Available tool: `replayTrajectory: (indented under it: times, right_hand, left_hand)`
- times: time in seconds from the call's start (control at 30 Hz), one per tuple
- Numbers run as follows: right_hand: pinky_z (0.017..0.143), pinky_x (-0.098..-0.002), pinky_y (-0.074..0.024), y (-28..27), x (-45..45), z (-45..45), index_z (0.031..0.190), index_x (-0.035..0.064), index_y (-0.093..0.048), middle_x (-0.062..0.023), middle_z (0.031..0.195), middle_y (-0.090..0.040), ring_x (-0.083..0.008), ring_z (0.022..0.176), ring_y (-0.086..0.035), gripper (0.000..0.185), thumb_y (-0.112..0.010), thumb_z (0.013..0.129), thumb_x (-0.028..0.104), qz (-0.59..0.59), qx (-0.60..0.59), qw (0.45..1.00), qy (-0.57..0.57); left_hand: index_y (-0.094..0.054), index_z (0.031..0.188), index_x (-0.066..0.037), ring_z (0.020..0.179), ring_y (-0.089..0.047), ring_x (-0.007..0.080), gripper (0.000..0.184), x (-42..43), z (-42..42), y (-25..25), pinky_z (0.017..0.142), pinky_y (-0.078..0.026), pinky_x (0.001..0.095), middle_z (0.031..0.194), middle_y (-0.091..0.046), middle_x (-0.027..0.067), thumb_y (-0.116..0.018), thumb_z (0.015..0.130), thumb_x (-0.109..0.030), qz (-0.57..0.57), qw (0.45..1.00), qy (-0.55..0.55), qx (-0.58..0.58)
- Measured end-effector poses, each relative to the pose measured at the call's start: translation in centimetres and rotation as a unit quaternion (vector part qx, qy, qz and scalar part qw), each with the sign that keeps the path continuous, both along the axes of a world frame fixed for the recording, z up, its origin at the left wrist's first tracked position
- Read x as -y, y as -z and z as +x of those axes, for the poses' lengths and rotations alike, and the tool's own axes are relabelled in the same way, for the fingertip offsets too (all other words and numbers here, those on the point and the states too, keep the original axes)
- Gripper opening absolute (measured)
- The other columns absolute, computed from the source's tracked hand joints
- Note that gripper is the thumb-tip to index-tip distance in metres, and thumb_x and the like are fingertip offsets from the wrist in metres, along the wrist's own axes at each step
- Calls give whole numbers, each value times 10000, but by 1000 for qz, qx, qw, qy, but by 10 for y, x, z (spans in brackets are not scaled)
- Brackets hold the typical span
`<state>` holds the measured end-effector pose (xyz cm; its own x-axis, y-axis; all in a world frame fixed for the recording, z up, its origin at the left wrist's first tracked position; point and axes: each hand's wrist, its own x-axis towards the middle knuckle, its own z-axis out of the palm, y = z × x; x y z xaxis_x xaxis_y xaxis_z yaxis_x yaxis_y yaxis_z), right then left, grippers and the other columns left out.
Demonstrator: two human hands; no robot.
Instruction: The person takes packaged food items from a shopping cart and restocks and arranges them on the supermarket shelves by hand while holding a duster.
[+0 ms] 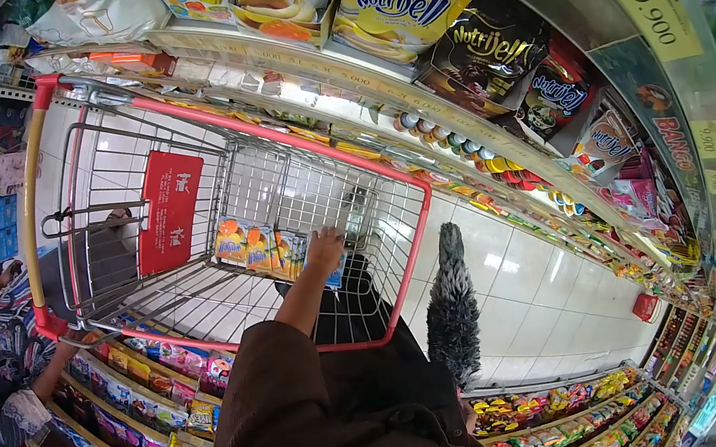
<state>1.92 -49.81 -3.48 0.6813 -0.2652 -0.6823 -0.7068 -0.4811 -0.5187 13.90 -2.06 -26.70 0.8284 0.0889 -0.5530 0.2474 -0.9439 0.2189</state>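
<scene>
My left hand (325, 251), in a brown sleeve, reaches down into a metal shopping cart (426, 214) with red trim. Its fingers look slightly apart, over a row of upright orange-and-white Nutrijell packets (257, 248). A blue packet (330, 276) shows beneath the wrist. Just beyond the fingers are clear, greenish items (356, 209) that I cannot make out. Low at my right side, a grey fluffy duster (452, 311) stands upright. Only a sliver of my right hand (469, 415) shows at the duster's lower end, closed around it; the rest is hidden by my clothing.
Another person in striped clothing (7, 337) stands at the cart's yellow handle (31, 203). Shelves with Nutrijell boxes (397, 3) and price tags (654, 10) run along the far side. Snack shelves (138, 370) line the near side. White floor tiles (521, 292) lie between.
</scene>
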Motion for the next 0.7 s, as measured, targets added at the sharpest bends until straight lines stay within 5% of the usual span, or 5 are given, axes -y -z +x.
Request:
replayTrajectory:
  times: [0.27, 0.43, 0.5, 0.6, 0.7]
  right_hand:
    - [514, -269, -297, 3, -1, -5, 744, -45, -577, 7, 610, -518, -57, 578, -388, 349, -560, 954, 232, 0, 31, 999, -41]
    - [475, -264, -216, -33, -41, 7, 615, 52, -467, 60, 524, -383, -41, 508, -327, 420, -602, 936, 287, 2, 75, 996, -38]
    - [394, -247, -182, -45, -52, 2, 590, 88, -432, 76, 492, -354, -21, 427, -293, 419, -588, 944, 253, 45, 80, 995, 39]
    - [387, -224, -225, -53, -49, -10, 645, 66, -484, 64, 498, -391, -22, 422, -341, 329, -561, 941, 186, 99, 145, 983, 59]
    - [450, -223, -308, -37, -32, -15, 717, 20, -535, 37, 591, -468, -53, 526, -433, 185, -532, 895, 70, 86, 151, 985, 15]
  left_hand:
    - [-595, 1150, -25, 1053, -621, 309, 598, -23, -17, 23, 883, -507, 394, 1123, -642, 163, -797, 657, -298, -181, 967, -26, -180]
    - [-445, 1327, -28, 1100, -594, 285, 703, -66, -7, -59, 956, -455, 360, 1197, -602, 183, -719, 762, -344, -330, 888, -198, -252]
    - [-408, 1351, -25, 1082, -593, 275, 666, -76, -20, -102, 926, -476, 365, 1231, -576, 148, -694, 825, -315, -317, 908, -230, -152]
    - [-415, 1322, 4, 1139, -570, 274, 491, -88, -23, -145, 879, -516, 386, 1281, -537, 154, -608, 912, -183, -713, 517, -468, -74]
    - [-425, 1325, -31, 1123, -581, 282, 458, -107, -19, -207, 911, -503, 396, 1277, -542, 160, -591, 914, -147, -752, 416, -502, -96]
